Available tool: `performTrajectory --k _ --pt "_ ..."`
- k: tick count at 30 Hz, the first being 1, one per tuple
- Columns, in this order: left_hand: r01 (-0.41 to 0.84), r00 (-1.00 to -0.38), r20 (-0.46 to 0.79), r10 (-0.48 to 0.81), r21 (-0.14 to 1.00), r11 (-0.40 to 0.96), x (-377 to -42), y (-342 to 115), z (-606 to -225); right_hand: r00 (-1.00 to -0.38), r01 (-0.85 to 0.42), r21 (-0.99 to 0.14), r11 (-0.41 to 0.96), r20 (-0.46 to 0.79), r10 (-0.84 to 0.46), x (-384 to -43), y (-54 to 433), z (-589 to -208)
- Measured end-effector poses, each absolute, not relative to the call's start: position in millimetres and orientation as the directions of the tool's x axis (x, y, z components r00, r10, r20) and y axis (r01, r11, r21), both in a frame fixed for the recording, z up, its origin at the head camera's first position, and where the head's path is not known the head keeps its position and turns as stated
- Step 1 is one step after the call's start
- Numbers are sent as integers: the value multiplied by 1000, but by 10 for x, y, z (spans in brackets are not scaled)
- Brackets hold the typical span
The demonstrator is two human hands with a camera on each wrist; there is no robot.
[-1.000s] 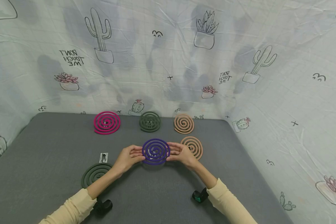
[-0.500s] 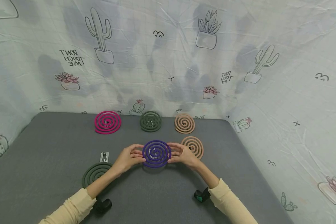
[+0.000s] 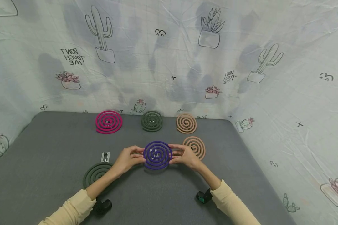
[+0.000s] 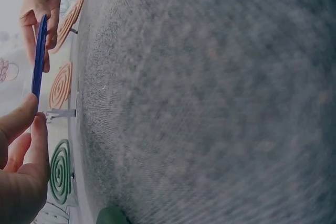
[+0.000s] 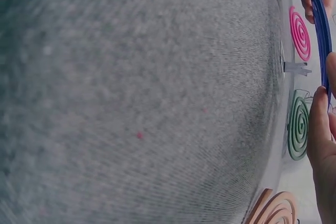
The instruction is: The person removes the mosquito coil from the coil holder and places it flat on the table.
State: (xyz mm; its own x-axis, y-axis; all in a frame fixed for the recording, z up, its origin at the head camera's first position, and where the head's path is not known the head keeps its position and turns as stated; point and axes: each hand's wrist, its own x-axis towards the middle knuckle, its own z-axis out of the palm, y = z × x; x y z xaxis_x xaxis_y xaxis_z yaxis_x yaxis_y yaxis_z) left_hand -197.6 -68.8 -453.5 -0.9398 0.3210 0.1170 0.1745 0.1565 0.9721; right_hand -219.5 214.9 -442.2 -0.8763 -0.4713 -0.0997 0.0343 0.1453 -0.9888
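Note:
A purple mosquito coil (image 3: 157,154) is held up above the grey table, its flat face toward the head camera. My left hand (image 3: 128,160) pinches its left edge between thumb and fingers. My right hand (image 3: 186,155) pinches the opposite edge in the same way. Seen edge-on in the left wrist view, the coil (image 4: 39,59) is a thin blue strip between both hands. Behind it a small metal coil stand (image 4: 62,113) rises from the table; in the head view it shows only through the coil's gaps.
Pink (image 3: 109,122), dark green (image 3: 152,121) and tan coils (image 3: 186,123) stand along the back. Another tan coil (image 3: 197,148) is behind my right hand. A dark green coil (image 3: 94,175) lies near my left forearm, beside a metal stand (image 3: 105,157). A patterned cloth (image 3: 169,56) hangs behind.
The purple coil has come slightly lower and nearer, and more of its face shows. Both hands keep their hold and have barely moved.

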Motion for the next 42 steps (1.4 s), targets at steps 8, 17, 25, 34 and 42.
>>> performTrajectory --k 8,17,25,34,42 --pt "178 -934 116 337 971 158 -1960 -686 -4526 -879 0 -984 179 -86 -469 -2193 2168 -4440" --pt "182 -925 106 365 967 181 -1940 -696 -4531 -870 -39 -981 188 -59 -489 -2191 2200 -4443" --pt "200 -921 112 372 957 208 -1936 -690 -4546 -870 -51 -979 196 -52 -490 -2175 2206 -4451" --pt "211 -914 120 388 957 201 -1910 -686 -4550 -880 -61 -973 223 -53 -472 -2143 2205 -4485" --pt "204 -919 110 379 955 216 -1862 -668 -4565 -873 -77 -972 220 -41 -486 -2095 2206 -4504"
